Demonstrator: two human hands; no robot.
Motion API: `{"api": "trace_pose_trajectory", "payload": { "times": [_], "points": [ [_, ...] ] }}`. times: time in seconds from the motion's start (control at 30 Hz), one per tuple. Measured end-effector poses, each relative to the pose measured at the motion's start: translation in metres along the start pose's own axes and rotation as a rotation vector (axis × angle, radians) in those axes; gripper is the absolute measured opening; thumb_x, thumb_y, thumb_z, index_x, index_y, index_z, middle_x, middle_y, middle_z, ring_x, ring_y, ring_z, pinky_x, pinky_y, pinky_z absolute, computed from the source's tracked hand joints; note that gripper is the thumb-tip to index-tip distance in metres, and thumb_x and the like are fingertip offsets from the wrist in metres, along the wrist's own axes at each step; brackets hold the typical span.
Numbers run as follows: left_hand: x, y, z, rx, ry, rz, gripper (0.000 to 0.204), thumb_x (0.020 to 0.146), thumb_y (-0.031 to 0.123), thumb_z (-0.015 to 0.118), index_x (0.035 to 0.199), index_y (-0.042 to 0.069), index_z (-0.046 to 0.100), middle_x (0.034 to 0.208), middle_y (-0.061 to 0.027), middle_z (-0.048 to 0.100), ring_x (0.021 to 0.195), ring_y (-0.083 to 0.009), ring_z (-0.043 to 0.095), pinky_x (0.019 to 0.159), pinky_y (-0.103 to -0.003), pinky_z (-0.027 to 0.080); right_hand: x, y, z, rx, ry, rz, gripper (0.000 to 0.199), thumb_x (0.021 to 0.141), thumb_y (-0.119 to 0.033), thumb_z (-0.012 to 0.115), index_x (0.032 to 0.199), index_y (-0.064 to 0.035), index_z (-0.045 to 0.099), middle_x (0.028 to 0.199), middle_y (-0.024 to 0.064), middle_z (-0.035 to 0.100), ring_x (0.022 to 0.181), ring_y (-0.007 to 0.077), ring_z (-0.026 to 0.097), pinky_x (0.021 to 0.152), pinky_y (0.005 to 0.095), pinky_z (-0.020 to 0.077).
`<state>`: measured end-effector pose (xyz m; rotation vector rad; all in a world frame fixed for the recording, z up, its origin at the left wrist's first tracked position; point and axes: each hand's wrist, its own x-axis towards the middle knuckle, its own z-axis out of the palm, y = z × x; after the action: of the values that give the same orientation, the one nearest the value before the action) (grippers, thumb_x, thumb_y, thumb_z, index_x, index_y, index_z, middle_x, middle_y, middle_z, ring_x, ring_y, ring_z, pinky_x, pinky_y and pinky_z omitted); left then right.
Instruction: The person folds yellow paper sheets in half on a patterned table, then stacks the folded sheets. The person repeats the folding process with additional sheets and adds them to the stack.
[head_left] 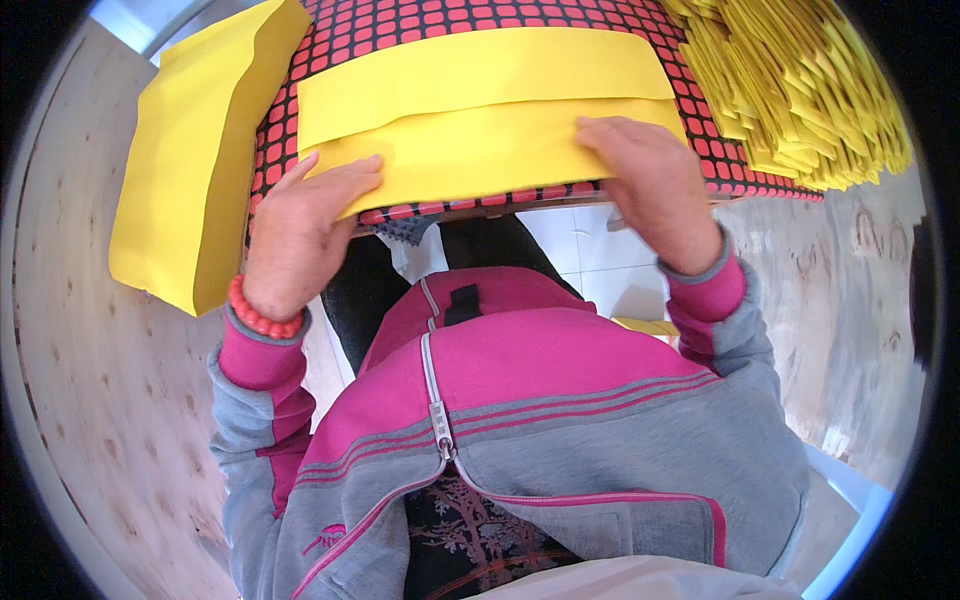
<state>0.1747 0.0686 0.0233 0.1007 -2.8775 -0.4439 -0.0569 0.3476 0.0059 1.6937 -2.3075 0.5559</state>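
Observation:
A yellow sheet, of paper or cloth, lies before me with a long strip folded over across its width. Its near edge reaches the table's front edge. My left hand rests on the sheet's near left corner, fingers stretched out and thumb apart; a red bead bracelet is on that wrist. On the near right part, my right hand lies with its fingertips flat on the yellow surface, just below the fold line. Neither hand grasps anything that I can see.
A red-and-black checked cloth covers the table. At the left edge stands a tall yellow stack of sheets, overhanging the side. A fanned pile of folded yellow pieces sits at the right. Wooden panels flank both sides.

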Motion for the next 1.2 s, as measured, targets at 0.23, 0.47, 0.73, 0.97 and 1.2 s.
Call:
{"api": "trace_pose_trajectory", "payload": {
  "times": [0.23, 0.47, 0.73, 0.97, 1.2],
  "points": [
    [0.004, -0.026, 0.001, -0.533, 0.075, -0.247, 0.015, 0.096, 0.002, 0.067, 0.110, -0.001, 0.069, 0.083, -0.0026, 0.063, 0.079, -0.0087, 0.056, 0.074, -0.023, 0.047, -0.011, 0.081, -0.029, 0.290, -0.063, 0.127, 0.033, 0.085, 0.006, 0.069, 0.116, -0.0018, 0.065, 0.105, 0.0084, 0.072, 0.096, 0.0217, 0.068, 0.084, 0.0297, 0.0531],
    [0.020, -0.027, 0.018, -0.531, 0.351, -0.354, 0.010, 0.097, 0.006, 0.068, 0.103, -0.002, 0.065, 0.083, -0.0010, 0.062, 0.078, -0.0083, 0.055, 0.072, -0.025, 0.048, -0.004, 0.111, -0.015, 0.719, 0.009, 0.425, 0.023, 0.097, -0.009, 0.069, 0.117, 0.0000, 0.066, 0.093, -0.0007, 0.067, 0.080, 0.0075, 0.056, 0.072, 0.0250, 0.0482],
    [0.034, -0.030, 0.030, -0.068, 0.488, -0.282, 0.012, 0.095, 0.007, 0.070, 0.105, 0.002, 0.068, 0.085, -0.0187, 0.069, 0.077, -0.0334, 0.070, 0.070, -0.033, 0.054, 0.000, 0.109, 0.005, 0.670, 0.186, 0.378, 0.026, 0.100, -0.017, 0.067, 0.118, 0.0007, 0.067, 0.090, 0.0005, 0.065, 0.076, 0.0101, 0.054, 0.069, 0.0276, 0.0461],
    [0.045, -0.027, 0.039, 0.291, 0.559, -0.278, 0.009, 0.092, 0.012, 0.072, 0.099, 0.006, 0.069, 0.089, -0.0118, 0.071, 0.078, -0.0336, 0.069, 0.072, -0.037, 0.055, 0.009, 0.097, 0.004, 0.343, 0.188, 0.418, 0.026, 0.100, -0.023, 0.066, 0.098, 0.0021, 0.061, 0.075, 0.0149, 0.055, 0.069, 0.0240, 0.052, 0.064, 0.0356, 0.0429],
    [0.051, -0.033, 0.031, 0.489, 0.571, -0.085, 0.007, 0.089, 0.012, 0.073, 0.094, 0.008, 0.069, 0.085, -0.0092, 0.068, 0.084, -0.0319, 0.065, 0.082, -0.041, 0.051, 0.011, 0.091, 0.007, 0.219, 0.246, 0.417, 0.027, 0.100, -0.027, 0.065, 0.096, -0.0010, 0.060, 0.081, 0.0218, 0.061, 0.074, 0.0409, 0.060, 0.064, 0.0442, 0.0446]
  ]
}}
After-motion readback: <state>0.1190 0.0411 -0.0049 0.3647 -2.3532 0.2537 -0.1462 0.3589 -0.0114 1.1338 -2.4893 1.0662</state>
